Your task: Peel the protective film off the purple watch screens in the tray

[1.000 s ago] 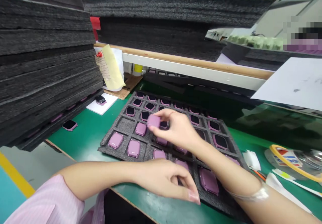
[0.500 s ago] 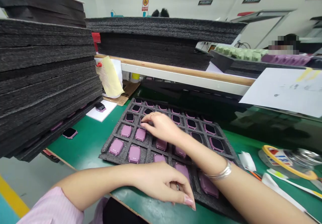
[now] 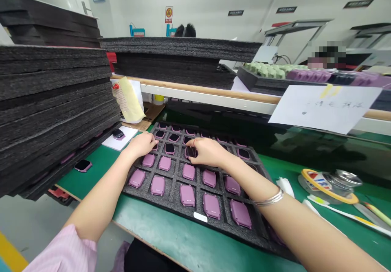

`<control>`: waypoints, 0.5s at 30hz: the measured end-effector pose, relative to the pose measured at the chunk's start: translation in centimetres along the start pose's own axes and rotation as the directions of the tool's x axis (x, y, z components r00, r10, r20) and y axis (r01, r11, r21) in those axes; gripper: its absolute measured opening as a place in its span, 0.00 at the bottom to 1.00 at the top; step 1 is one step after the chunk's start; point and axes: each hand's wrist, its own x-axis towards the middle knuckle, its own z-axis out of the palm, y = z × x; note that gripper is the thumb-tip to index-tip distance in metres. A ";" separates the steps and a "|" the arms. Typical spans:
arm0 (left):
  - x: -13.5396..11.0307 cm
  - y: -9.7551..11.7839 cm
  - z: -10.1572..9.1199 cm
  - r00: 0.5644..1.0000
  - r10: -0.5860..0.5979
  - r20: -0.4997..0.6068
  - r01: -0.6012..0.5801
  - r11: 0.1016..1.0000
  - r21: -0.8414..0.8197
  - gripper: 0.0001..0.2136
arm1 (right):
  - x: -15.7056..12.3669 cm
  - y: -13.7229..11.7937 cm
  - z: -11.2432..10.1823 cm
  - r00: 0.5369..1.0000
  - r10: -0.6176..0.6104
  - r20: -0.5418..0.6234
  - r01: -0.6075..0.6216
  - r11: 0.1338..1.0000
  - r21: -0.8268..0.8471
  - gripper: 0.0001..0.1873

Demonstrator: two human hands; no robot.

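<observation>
A dark grey foam tray [image 3: 171,200] lies on the bench, its cells holding several pink smartwatches. Most show their pink backs, like the one at the front [image 3: 187,195], while the far rows show black screens. My right hand [image 3: 207,152] pinches a black-screened pink watch [image 3: 191,152] by its edges in a middle cell. My left hand [image 3: 141,145] rests curled over the tray's far left corner, next to a watch [image 3: 154,147] that it partly hides. I cannot tell whether those fingers hold anything.
Tall stacks of dark foam sheets [image 3: 51,101] rise at the left, with another stack [image 3: 180,62] behind a wooden rail [image 3: 195,85]. A loose watch [image 3: 83,165] lies on the green bench mat [image 3: 91,174]. A white card [image 3: 119,139] holds another watch. A tape roll [image 3: 326,186] sits right.
My view has tilted upward. My left hand has moved from the tray's near edge to its far left corner. My right hand no longer lifts a pink-backed watch and now pinches a black-screened one.
</observation>
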 end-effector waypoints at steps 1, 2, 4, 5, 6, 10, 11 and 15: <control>0.1 -0.2 0.0 1.000 0.000 -0.001 0.000 1.000 -0.003 0.13 | -0.3 0.3 -0.4 1.000 0.010 -0.015 -0.010 1.000 -0.010 0.28; 0.1 -0.4 -0.1 1.000 0.001 -0.001 -0.001 1.000 -0.011 0.14 | -0.6 0.6 -0.7 1.000 0.021 -0.024 -0.021 1.000 -0.018 0.28; 0.0 -0.5 -0.7 1.000 0.010 0.010 -0.010 0.999 -0.032 0.14 | -1.3 1.7 -1.4 0.999 0.037 -0.013 -0.037 0.999 -0.024 0.28; -0.1 -0.4 -0.9 1.000 0.015 0.016 -0.015 0.999 -0.042 0.14 | -1.6 2.2 -1.6 0.999 0.038 0.008 -0.038 0.999 -0.022 0.28; -0.2 -0.2 -1.1 1.000 0.019 0.015 -0.018 0.999 -0.050 0.13 | -1.9 2.8 -1.7 0.999 0.036 0.036 -0.035 0.999 -0.017 0.27; 0.1 1.6 -0.6 0.998 0.008 -0.066 -0.013 0.997 -0.080 0.17 | -2.3 4.1 -1.1 0.992 0.018 0.122 -0.020 1.000 0.012 0.27; 0.3 2.3 -0.2 0.997 0.011 -0.076 -0.017 0.996 -0.085 0.18 | -2.4 4.2 -0.8 0.992 0.022 0.121 -0.024 1.000 0.015 0.27; 0.8 4.4 1.7 0.998 0.040 -0.054 -0.043 0.998 -0.052 0.17 | -2.6 4.1 0.1 0.994 0.054 0.097 -0.057 0.998 0.023 0.27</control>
